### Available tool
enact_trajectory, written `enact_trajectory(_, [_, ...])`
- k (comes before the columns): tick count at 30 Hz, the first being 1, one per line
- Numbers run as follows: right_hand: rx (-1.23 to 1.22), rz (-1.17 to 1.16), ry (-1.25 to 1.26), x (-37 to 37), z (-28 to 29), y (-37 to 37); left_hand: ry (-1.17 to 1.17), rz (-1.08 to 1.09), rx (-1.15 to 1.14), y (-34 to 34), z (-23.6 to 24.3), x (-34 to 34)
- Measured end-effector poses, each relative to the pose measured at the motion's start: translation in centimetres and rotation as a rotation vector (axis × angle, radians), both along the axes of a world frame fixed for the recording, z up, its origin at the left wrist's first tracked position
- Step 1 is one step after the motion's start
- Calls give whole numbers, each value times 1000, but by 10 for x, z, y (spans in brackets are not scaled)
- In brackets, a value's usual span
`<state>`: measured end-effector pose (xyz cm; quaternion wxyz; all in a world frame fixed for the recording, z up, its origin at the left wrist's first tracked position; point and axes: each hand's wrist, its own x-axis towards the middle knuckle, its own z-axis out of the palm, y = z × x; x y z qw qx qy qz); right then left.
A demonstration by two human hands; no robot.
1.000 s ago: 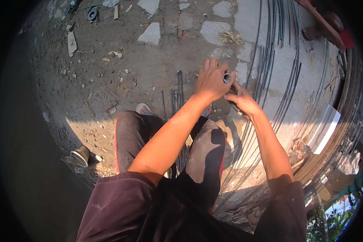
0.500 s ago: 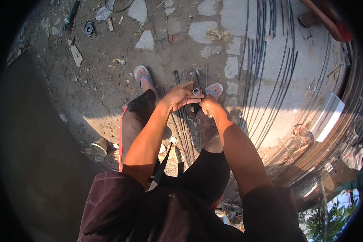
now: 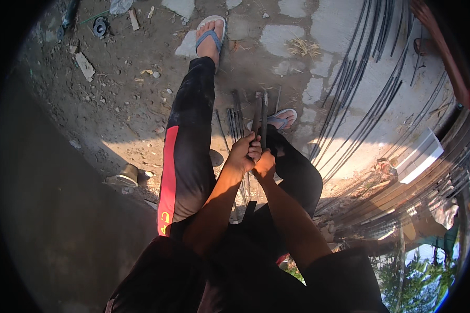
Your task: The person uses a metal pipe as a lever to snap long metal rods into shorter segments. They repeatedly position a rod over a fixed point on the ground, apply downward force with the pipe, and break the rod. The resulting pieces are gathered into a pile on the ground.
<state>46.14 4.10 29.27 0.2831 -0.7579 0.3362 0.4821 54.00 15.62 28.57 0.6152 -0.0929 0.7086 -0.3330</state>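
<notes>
Both my hands are closed together on two long metal bars that stick up between my legs toward the far side of the view. My left hand has its fingers wrapped round them, and my right hand grips just beside and below it. Where the bars end under my hands is hidden. Several thinner dark rods lie on the ground behind them. My left flip-flopped foot is stretched out at the top; my right foot is beside the bars.
Long rods lie across the paving on the right. A co-worker's arm shows at the upper right edge. A white sheet and wooden boards are at right. A bucket lies at left. Rubble litters the dirt.
The pipe seen end-on in my hands now points lengthwise away from me, beside another bar. My hands have moved lower in view. My left leg has stretched forward and the co-worker's arm has moved down.
</notes>
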Motion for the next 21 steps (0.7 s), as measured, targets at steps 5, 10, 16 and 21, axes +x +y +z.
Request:
enact_trajectory(5, [15,-12,-55,-48,-11,-21,37,-52,36,-18,12,5])
enact_trajectory(10, [-32,-116,4,-103,-39,-27,49,-89,54,-20,9,20])
enact_trajectory(16, [55,-716,-56,-141,-69,-58,36,-132,76,-61,30,6])
enact_trajectory(21, [-183,336,-151,-134,-66,-60,-7,195,-8,-39,-8,14])
